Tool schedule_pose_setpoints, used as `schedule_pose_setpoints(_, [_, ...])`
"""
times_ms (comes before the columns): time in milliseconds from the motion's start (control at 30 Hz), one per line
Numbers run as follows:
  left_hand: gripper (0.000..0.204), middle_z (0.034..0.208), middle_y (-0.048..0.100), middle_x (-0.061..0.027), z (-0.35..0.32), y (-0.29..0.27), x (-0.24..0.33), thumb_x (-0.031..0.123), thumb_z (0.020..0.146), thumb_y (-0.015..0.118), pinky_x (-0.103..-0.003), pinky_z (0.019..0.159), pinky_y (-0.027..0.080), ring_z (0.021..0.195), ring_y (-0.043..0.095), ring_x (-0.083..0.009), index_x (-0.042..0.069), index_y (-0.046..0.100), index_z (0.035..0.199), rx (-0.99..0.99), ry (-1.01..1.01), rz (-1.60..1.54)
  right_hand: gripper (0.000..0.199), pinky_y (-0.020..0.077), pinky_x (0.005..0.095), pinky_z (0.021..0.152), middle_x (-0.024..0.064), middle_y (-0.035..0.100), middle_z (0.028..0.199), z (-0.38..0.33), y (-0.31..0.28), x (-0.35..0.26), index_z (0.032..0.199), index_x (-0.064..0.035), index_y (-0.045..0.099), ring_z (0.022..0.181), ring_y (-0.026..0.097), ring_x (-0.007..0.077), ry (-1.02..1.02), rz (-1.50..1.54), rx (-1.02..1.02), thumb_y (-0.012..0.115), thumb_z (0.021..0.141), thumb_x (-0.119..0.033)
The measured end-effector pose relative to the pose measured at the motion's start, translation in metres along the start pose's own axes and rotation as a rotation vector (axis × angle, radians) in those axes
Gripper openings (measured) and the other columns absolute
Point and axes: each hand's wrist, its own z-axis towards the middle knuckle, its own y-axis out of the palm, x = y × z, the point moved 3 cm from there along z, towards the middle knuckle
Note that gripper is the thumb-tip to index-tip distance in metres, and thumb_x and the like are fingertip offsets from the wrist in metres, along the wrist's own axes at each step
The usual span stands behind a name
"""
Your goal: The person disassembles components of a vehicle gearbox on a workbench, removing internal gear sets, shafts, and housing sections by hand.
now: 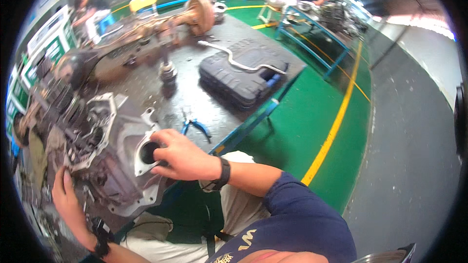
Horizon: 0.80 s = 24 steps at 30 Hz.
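Note:
A grey cast-metal gearbox housing [127, 134] lies at the near left of the workbench, its left side open with gears and shafts inside. My right hand [187, 156] reaches over its round flange [139, 158], with fingers apart at the edge of the dark hole. Nothing shows between those fingers. Along the housing's left side is my left hand [67, 198], its fingers stretched upward close to the metal. Whether they press on it is hard to tell. Blue-handled pliers [199, 127] lie just beyond my right hand.
On the dark bench [180, 78] rest a black tool case [239, 80] with a bent metal bar [234, 61] on it, a standing gear shaft [167, 72] and a rusty axle [141, 31]. A blue-framed bench [317, 24] and people are farther off.

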Motion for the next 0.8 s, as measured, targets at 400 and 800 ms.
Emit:
schedule_pose_setpoints(400, [0.050, 0.138, 0.070, -0.0203, 0.012, 0.008, -0.002, 0.038, 0.113, 0.052, -0.041, 0.113, 0.043, 0.127, 0.062, -0.0350, -0.001, 0.067, 0.140, -0.057, 0.029, -0.050, 0.032, 0.0467, 0.0522, 0.107, 0.0213, 0.059, 0.137, -0.004, -0.009, 0.002, 0.091, -0.0017, 0.073, 0.129, 0.054, 0.0433, 0.035, 0.009, 0.004, 0.088, 0.080, -0.028])
schedule_pose_setpoints(800, [0.049, 0.135, 0.070, -0.0214, 0.009, 0.005, 0.002, 0.037, 0.113, 0.052, -0.042, 0.111, 0.044, 0.125, 0.063, -0.0364, -0.002, 0.067, 0.138, -0.052, 0.050, -0.024, 0.031, 0.0468, 0.0515, 0.107, 0.0231, 0.058, 0.139, -0.005, -0.009, 0.001, 0.091, -0.0027, 0.070, 0.127, 0.055, 0.0445, 0.037, 0.003, -0.010, 0.087, 0.083, -0.027])
